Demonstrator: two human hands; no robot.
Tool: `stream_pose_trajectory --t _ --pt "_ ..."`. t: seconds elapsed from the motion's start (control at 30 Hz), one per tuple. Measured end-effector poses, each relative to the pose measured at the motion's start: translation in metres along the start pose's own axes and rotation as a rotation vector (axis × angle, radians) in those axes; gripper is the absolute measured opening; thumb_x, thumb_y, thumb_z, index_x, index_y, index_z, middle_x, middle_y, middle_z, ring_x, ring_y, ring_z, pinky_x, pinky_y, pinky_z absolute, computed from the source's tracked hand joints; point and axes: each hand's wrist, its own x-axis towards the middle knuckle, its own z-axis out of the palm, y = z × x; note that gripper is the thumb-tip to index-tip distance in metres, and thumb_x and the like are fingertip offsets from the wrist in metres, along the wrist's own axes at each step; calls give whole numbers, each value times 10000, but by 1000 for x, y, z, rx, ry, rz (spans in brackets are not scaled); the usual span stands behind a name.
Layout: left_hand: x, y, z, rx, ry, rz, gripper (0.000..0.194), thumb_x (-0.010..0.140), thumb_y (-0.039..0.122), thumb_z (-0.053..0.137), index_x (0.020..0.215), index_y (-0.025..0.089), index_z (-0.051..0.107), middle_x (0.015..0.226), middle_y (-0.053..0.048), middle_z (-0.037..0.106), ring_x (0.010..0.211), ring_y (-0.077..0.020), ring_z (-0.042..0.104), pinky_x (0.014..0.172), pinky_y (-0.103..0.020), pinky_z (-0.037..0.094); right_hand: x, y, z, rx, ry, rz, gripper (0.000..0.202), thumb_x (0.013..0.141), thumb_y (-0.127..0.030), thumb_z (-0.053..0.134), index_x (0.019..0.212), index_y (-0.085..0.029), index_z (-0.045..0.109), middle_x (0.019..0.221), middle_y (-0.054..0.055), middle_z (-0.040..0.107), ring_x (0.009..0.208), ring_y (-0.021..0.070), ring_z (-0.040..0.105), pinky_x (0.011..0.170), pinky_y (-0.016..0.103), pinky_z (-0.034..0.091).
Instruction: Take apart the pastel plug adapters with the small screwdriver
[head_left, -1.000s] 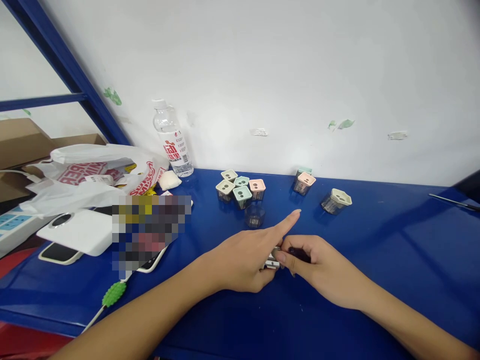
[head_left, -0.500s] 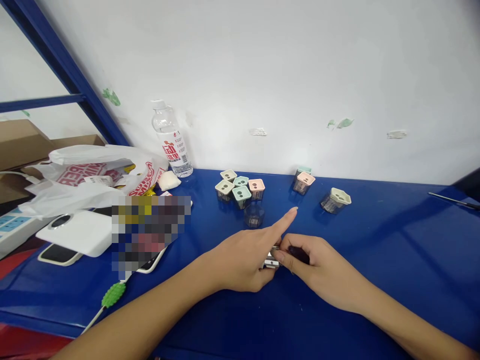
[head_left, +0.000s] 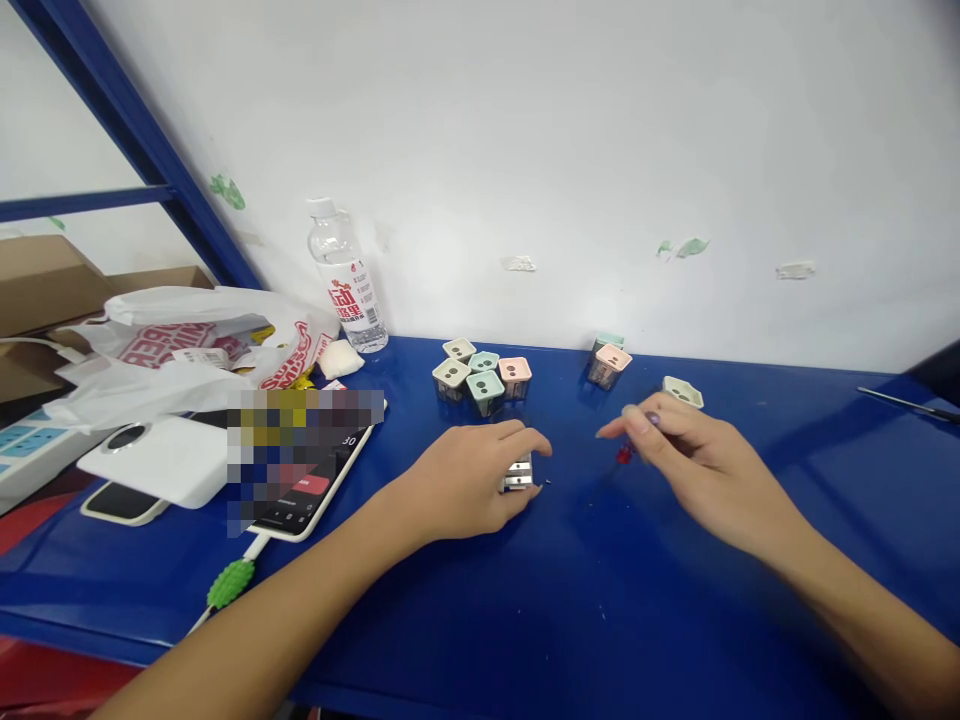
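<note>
Left forearm extended from the lower left; left hand (head_left: 472,480) held palm down, low over the blue tabletop (head_left: 465,630), near the middle. Its fingers are curled at the front, with the thumb on the near side, and a metal sharpener (head_left: 519,472) is gripped between them. Right forearm brought in from the lower right; right hand (head_left: 697,450) pointed leftward, well apart from the left, thumb and forefinger pinched narrow. A small purple-and-red object (head_left: 625,455) is held there; being half covered by the fingers, it can perhaps be read as a tool, no more.

Metal sharpener: silvery, block-like, two pale bars seen side by side, a dark dot on each; partly covered by the fingers. A tiny dark bit (head_left: 548,483) is noted on the tabletop just beside the left fingertips.

Beyond the left hand, five lidded sharpeners (head_left: 486,388) are clustered, lids cream, mint and pink, each pierced by two holes. A pink-lidded sharpener (head_left: 609,368) is set farther right, and a cream-lidded sharpener (head_left: 682,392) is partly hidden by the right hand.
</note>
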Motion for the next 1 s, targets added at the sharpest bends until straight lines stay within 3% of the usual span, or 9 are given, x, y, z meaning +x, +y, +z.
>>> stream_pose_trajectory --t 0.1,0.3,0.53,0.7,1.0 --pt "0 0 -4 49 -19 8 176 861 313 571 996 201 586 951 -14 632 845 -174 614 719 -278 448 -1 4 3 41 2 36 486 910 -615 394 818 -208 644 534 -14 464 477 117 448 436 247 370" --pt "0 2 -1 75 -72 0 173 850 346 594 932 194 616 935 -15 608 764 -149 594 651 -249 425 -6 6 14 178 -88 -59 365 953 -523 397 932 -212 589 669 4 577 585 126 543 557 245 448" --pt "0 0 3 56 -66 47 136 877 272 564 976 201 625 936 -15 615 810 -152 593 687 -252 430 -6 9 17 85 -121 -77 333 969 -492 385 955 -222 580 719 3 584 628 123 553 593 250 440" --pt "-1 4 3 81 -71 0 143 852 234 536 928 200 652 907 -21 622 775 -157 595 658 -259 430 -8 7 17 79 -109 -82 335 969 -490 388 961 -219 585 708 9 587 625 131 551 587 257 442" --pt "3 5 9 -17 -41 -194 330 852 479 559 1009 234 716 923 -27 643 799 -186 630 685 -293 457 -12 2 15 292 43 -166 298 973 -442 416 928 -226 616 656 2 566 605 124 556 581 245 479"
